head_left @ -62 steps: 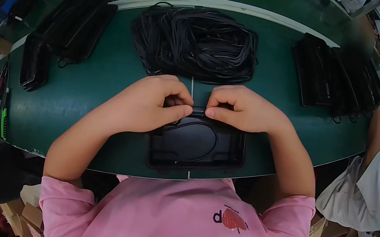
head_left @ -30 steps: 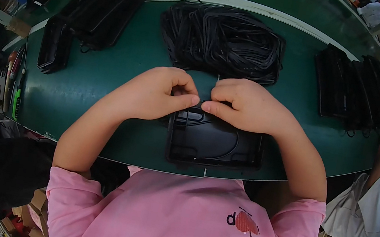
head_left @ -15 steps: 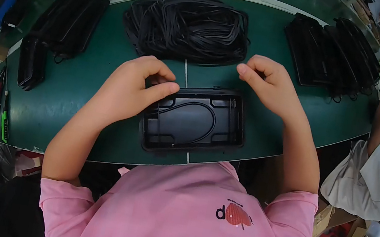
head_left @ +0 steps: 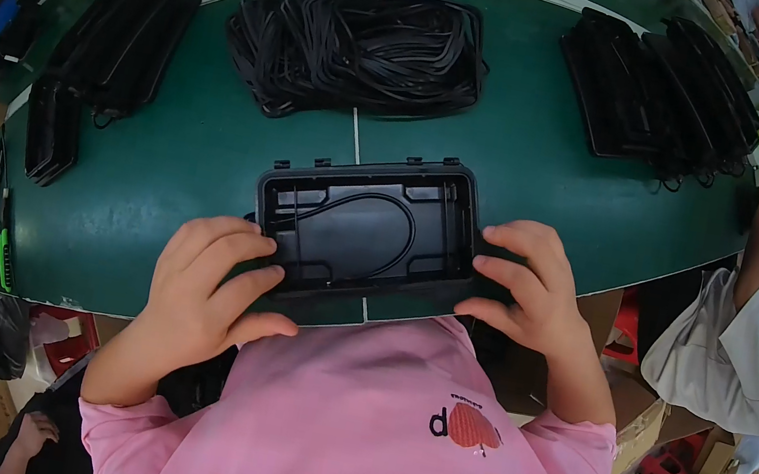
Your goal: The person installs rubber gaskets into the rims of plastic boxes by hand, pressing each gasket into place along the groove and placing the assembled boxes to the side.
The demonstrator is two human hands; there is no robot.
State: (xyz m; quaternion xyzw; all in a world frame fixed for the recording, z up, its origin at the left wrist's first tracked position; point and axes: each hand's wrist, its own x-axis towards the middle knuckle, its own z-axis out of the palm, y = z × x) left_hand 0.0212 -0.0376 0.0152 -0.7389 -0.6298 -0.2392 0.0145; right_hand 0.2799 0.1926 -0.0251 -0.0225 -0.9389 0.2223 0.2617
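Your left hand (head_left: pixel 215 274) and right hand (head_left: pixel 533 287), fingers spread wide, flanked an uncovered box (head_left: pixel 359 236); a cable (head_left: pixel 414 231) curved inside.

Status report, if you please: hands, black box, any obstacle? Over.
Left hand at left side of black box, right hand at right, both open. Box open side up, cable looped inside. Cable pile beyond, apart; no obstruction seen.
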